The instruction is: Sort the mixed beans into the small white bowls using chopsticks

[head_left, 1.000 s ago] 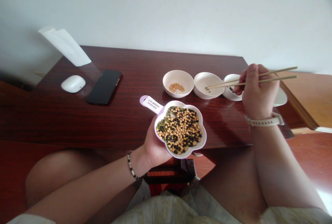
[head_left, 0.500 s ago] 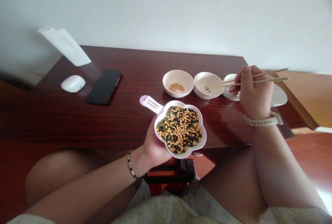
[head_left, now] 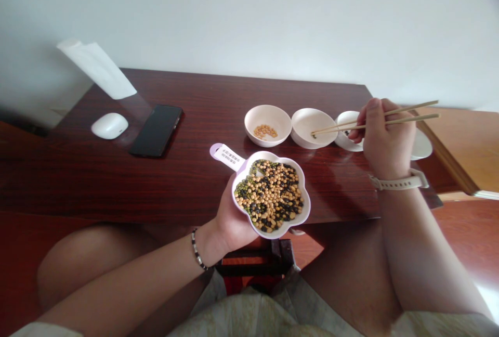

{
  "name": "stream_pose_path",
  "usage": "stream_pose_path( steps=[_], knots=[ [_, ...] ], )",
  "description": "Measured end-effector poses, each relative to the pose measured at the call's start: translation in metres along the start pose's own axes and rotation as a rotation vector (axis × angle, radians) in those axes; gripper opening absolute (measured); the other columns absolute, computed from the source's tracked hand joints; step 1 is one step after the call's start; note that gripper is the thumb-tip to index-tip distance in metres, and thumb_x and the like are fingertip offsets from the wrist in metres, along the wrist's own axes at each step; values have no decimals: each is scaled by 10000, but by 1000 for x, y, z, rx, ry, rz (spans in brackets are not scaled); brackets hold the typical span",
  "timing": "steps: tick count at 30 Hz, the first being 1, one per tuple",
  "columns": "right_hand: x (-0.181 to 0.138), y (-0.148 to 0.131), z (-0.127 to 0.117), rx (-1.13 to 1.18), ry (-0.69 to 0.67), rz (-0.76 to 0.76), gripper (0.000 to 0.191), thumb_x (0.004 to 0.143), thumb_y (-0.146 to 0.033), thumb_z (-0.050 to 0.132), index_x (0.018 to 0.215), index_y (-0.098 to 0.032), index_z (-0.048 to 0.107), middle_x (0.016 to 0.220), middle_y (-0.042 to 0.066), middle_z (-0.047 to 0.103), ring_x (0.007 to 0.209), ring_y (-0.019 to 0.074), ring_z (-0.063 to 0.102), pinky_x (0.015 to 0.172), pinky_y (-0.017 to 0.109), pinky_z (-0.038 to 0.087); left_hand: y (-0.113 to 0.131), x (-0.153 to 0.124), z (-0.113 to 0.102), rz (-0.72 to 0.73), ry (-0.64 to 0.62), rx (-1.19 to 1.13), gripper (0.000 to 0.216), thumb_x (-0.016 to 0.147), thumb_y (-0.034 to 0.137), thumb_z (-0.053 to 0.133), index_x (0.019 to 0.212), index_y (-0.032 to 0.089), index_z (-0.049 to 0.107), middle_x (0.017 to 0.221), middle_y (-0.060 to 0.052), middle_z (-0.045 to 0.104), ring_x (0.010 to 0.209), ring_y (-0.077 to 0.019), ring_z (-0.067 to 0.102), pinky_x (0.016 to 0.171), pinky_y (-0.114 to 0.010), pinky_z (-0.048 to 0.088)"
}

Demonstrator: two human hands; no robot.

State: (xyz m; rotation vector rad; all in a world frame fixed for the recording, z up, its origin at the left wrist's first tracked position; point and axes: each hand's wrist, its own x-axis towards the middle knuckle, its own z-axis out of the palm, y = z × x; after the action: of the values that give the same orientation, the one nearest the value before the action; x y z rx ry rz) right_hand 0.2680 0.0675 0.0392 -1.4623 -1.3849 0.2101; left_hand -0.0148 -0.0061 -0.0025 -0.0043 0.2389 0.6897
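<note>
My left hand (head_left: 230, 220) cups a flower-shaped white dish (head_left: 306, 211) full of mixed yellow, green and black beans, held over the table's near edge. My right hand (head_left: 384, 137) is closed on a pair of wooden chopsticks (head_left: 343, 126) whose tips reach over the middle white bowl (head_left: 312, 121). To its left stands a white bowl holding yellow beans (head_left: 267, 124). To its right a third small bowl (head_left: 345, 118) with a few dark beans is partly hidden by my right hand.
On the dark wooden table (head_left: 195, 181) lie a black phone (head_left: 156, 130), a white mouse-like object (head_left: 109, 125) and a white folded paper (head_left: 97, 69) at the left. A paper label (head_left: 228, 156) sticks out behind the dish. A lighter wooden surface (head_left: 460, 144) adjoins at right.
My right hand with the chopsticks shifted slightly left and back; the tips now hover over the middle bowl's right part. The left hand and dish have stayed still.
</note>
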Motion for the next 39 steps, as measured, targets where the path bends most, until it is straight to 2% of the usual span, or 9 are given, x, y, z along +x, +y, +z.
stream_pose_path(
  steps=[14,27,39],
  knots=[
    [1,5,0,2,88,-19,393,1112,-359,505,771,-197,615,555,-22,552,405,112,564,358,196,387,-1,-1,-2,6,-4,15,525,905,541,483,1282,209,634,1295,-115,678,1274,-336,593,1117,-560,413],
    [-1,0,2,-6,-3,-10,383,1106,-362,543,773,-192,626,575,-14,581,443,106,578,422,195,404,0,0,-4,-12,-4,-21,541,904,538,476,1305,205,622,1346,-128,650,1289,-348,581,1112,-557,413],
    [0,3,1,-4,26,-18,392,1110,-318,512,753,-194,612,506,-18,550,410,115,547,393,209,375,0,0,-4,4,-21,-8,532,910,526,481,1298,193,629,1336,-128,656,1288,-340,584,1122,-554,405]
  ],
)
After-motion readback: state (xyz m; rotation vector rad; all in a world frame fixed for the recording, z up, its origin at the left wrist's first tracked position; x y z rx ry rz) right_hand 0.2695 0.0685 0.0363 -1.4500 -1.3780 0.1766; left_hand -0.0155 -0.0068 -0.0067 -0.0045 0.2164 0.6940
